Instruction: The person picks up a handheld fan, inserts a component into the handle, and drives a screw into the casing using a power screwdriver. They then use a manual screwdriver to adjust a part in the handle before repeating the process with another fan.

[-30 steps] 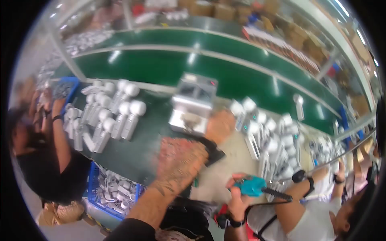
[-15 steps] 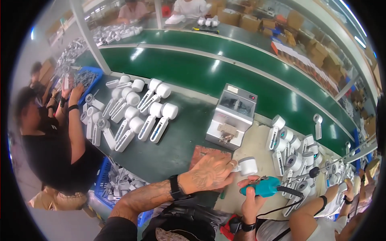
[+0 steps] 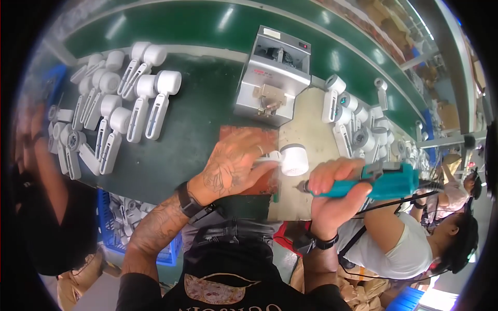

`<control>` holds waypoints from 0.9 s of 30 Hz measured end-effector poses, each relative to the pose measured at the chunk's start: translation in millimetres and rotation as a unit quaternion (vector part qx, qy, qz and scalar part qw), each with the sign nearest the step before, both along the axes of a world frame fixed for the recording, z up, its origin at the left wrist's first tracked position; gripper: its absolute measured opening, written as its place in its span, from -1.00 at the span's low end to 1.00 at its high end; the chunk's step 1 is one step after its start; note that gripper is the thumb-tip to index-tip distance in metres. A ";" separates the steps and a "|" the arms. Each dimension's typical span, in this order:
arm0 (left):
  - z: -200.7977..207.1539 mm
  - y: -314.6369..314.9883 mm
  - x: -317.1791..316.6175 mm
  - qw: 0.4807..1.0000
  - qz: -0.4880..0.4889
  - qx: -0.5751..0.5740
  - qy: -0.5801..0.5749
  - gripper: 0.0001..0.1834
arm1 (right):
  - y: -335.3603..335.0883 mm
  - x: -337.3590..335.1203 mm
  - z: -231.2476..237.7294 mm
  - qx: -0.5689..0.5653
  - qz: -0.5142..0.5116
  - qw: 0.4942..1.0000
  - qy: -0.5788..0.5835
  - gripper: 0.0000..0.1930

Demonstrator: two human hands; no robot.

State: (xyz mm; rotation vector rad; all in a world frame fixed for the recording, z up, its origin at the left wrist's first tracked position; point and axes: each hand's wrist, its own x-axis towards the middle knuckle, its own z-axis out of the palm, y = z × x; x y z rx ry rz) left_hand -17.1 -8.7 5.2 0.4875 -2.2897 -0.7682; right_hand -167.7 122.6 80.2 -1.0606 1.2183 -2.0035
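Left hand (image 3: pixel 233 168) grips the light, rigid white plastic fan part (image 3: pixel 290 159) by its handle, while right hand (image 3: pixel 337 189) clasps the teal screwdriver (image 3: pixel 378 184) beside it.

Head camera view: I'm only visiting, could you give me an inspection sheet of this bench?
Surface: dark green bench mat, brown pad beneath the work.
Job's things: small white plastic round-headed handheld part; teal electric screwdriver.
Clutter: rows of matching white parts left, more right; grey metal box machine; blue plastic crate below.
Hands: left hand grips the part; right hand grips the screwdriver.
Cables: black cord trailing from screwdriver.
Surroundings: green conveyor belt; neighbouring workers both sides.
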 end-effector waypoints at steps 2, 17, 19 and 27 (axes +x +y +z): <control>1.6 -1.0 2.7 1.000 0.003 -0.008 0.004 -0.66 | -20.2 1.9 7.4 0.004 -0.017 0.999 0.032 -0.32; -4.1 -1.2 16.6 0.997 -0.035 -0.047 -0.056 -0.56 | -146.4 0.9 -25.1 -0.011 -0.053 0.984 0.172 -0.71; -4.6 -1.5 16.3 0.997 -0.043 -0.045 -0.053 -0.55 | -144.3 5.3 -19.1 -0.013 -0.028 0.984 0.174 -0.70; -3.6 3.0 11.3 0.998 0.003 -0.055 -0.037 -0.57 | -72.6 -0.3 -9.6 0.032 -0.031 0.994 0.103 -0.47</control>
